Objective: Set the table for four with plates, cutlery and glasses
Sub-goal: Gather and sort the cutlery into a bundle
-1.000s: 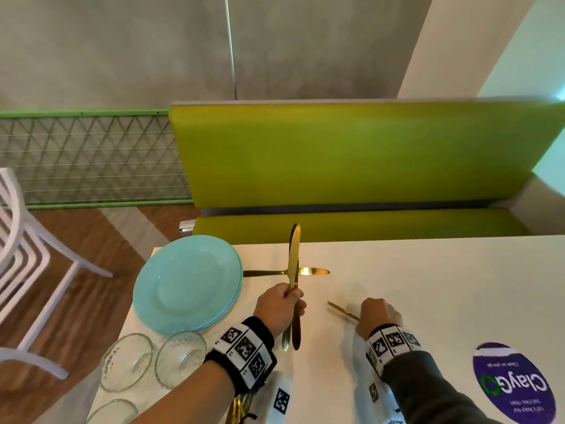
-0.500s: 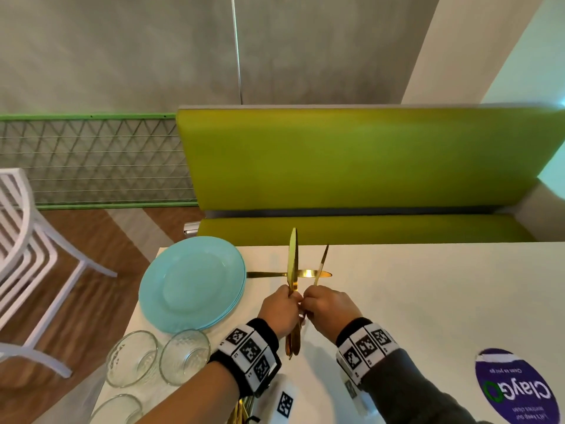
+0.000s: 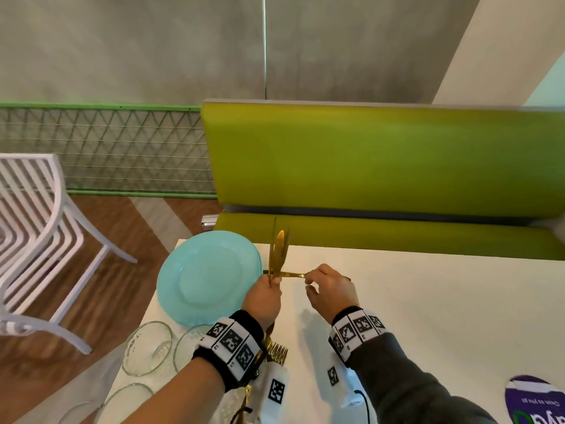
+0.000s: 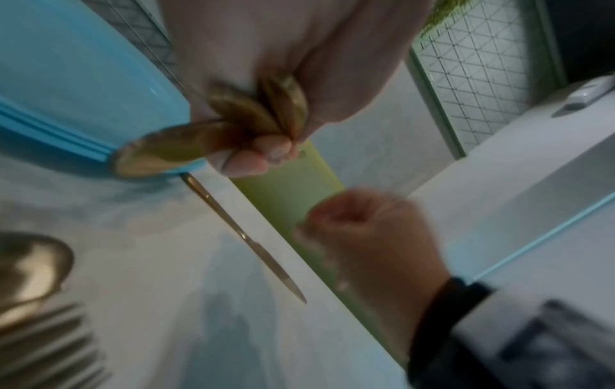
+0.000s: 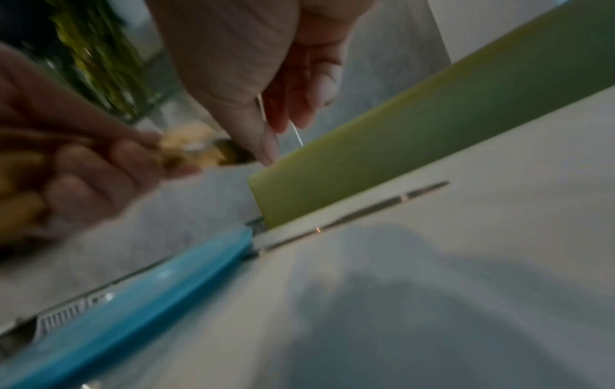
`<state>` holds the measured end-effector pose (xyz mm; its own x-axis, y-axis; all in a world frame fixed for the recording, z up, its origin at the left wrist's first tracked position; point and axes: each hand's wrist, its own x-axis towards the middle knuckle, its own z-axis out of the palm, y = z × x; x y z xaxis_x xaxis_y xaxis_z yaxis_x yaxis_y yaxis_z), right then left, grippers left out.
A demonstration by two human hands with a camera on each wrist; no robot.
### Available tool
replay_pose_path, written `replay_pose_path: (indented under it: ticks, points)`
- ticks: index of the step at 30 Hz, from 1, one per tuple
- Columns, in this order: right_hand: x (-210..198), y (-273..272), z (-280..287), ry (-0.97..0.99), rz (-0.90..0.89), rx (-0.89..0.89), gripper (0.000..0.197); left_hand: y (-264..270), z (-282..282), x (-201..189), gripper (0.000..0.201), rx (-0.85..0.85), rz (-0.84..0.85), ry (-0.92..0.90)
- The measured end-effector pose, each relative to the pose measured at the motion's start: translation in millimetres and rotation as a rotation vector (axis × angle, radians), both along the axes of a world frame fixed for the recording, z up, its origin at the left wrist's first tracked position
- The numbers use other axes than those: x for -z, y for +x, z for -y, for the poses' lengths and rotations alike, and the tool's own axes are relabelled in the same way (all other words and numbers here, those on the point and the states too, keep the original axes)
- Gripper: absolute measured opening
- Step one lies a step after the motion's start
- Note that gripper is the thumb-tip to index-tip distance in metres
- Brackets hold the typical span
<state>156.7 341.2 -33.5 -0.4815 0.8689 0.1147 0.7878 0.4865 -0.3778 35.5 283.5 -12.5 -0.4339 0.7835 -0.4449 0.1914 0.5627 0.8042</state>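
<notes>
— We see the white table [image 3: 428, 301], with turquoise plates [image 3: 211, 276] stacked at its far left corner and glasses [image 3: 149, 347] nearer us.

— Our left hand [image 3: 264, 298] grips a bunch of gold cutlery [image 3: 278, 252] upright; one gold knife [image 4: 246, 237] lies flat beside the plates. Our right hand [image 3: 331, 290], fingers loosely curled, holds nothing.

— The purple sticker [image 3: 535, 402] is cut off; we cannot read it.

Your gold cutlery bundle [image 3: 277, 255] stands upright above the table, spoon bowl up. One gold knife [image 3: 286, 274] lies flat just right of the stacked turquoise plates [image 3: 208, 278] at the far left corner. Clear glasses [image 3: 149, 347] sit nearer you; gold forks [image 3: 276, 351] beside them.
</notes>
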Motion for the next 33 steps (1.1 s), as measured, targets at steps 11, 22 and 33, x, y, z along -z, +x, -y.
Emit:
replay_pose_path:
  ticks: [11, 22, 33]
  points:
    - [37.4, -46.6, -18.6, -0.211, 0.422, -0.032, 0.027, -38.4, 13.4, 0.7, 0.033, -0.05, 0.058, -0.029]
    - [25.5, 15.6, -14.9, -0.391, 0.491, 0.159, 0.026, -11.3, 16.4, -5.7, 0.034, -0.01, 0.164, -0.031]
    - [17.9, 52.1, 11.6, -0.513, 0.472, 0.253, 0.029, 16.6, 30.2, -21.3, 0.025, -0.074, 0.373, -0.027]
